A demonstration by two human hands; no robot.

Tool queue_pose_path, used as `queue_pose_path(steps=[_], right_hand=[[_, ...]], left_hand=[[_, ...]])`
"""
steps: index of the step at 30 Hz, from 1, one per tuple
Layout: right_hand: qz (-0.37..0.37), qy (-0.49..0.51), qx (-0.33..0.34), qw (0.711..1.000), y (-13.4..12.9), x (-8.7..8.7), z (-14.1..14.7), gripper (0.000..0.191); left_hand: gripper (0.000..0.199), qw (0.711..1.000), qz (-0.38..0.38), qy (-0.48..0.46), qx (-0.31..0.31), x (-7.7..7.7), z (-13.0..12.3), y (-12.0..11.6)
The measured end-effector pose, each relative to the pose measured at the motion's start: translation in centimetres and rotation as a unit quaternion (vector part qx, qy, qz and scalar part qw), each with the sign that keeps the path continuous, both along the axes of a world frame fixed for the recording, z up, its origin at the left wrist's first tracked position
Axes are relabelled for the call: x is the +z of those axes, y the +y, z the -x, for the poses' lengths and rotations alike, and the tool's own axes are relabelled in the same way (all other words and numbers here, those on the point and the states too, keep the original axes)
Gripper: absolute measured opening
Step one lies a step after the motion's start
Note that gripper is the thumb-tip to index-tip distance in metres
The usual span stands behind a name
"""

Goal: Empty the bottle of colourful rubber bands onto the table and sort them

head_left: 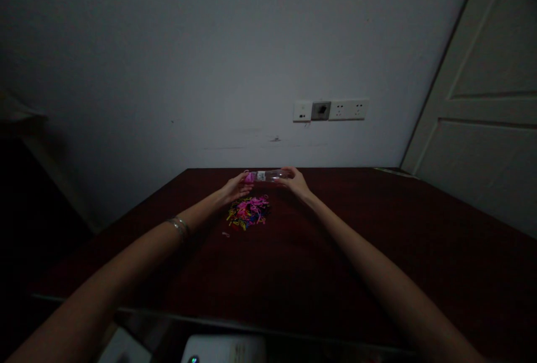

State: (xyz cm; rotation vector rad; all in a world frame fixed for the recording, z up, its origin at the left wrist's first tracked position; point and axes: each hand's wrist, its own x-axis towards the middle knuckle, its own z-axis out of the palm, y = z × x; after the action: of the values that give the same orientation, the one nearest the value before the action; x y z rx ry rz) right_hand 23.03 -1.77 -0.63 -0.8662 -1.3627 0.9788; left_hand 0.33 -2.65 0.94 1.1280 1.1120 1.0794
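Note:
A clear plastic bottle (274, 175) with a white label lies sideways in the air above the far part of the table. Its left end shows pink; whether that is a cap or pink bands I cannot tell. My left hand (237, 188) grips that pink end, with its lower fingers stretched out beneath. At the other end, the thumb and fingers of my right hand (297, 184) are closed around the bottle. Just below my left hand sits a loose pile of small colourful elastic bands (250, 210), pink, yellow, red and blue. One pale band (225, 234) lies apart, nearer to me.
The dark red table (335, 273) runs back to a grey wall. Wall sockets (339, 110) are set above its far edge. A panelled door (482, 105) stands on the right. Below the front edge is a white device (222, 349) with a small green light.

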Motion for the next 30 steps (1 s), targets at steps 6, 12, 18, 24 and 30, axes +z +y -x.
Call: queue_pose_path(steps=[6, 12, 18, 24, 30], right_hand=[[-0.021, 0.003, 0.047, 0.999, -1.1, 0.5, 0.2, 0.052], [-0.091, -0.059, 0.059, 0.992, -1.7, 0.3, 0.1, 0.048], [-0.16, -0.131, 0.014, 0.978, -1.5, -0.7, 0.3, 0.042], [-0.114, -0.099, 0.051, 0.987, -1.5, -1.2, 0.8, 0.046], [-0.041, -0.072, 0.078, 0.994, -0.9, -1.6, 0.9, 0.048]], left_hand=[[0.033, 0.996, 0.071, -0.046, 0.0, 0.7, -0.4, -0.7], [0.03, 0.998, 0.057, -0.021, 0.012, 1.3, -0.3, -1.2], [0.03, 0.999, 0.015, -0.01, 0.039, 1.1, 0.2, -1.0], [0.028, 0.999, -0.035, 0.008, 0.005, 1.2, 1.2, -0.5], [0.017, 0.999, -0.05, 0.018, -0.014, 1.9, 1.7, -0.1]])
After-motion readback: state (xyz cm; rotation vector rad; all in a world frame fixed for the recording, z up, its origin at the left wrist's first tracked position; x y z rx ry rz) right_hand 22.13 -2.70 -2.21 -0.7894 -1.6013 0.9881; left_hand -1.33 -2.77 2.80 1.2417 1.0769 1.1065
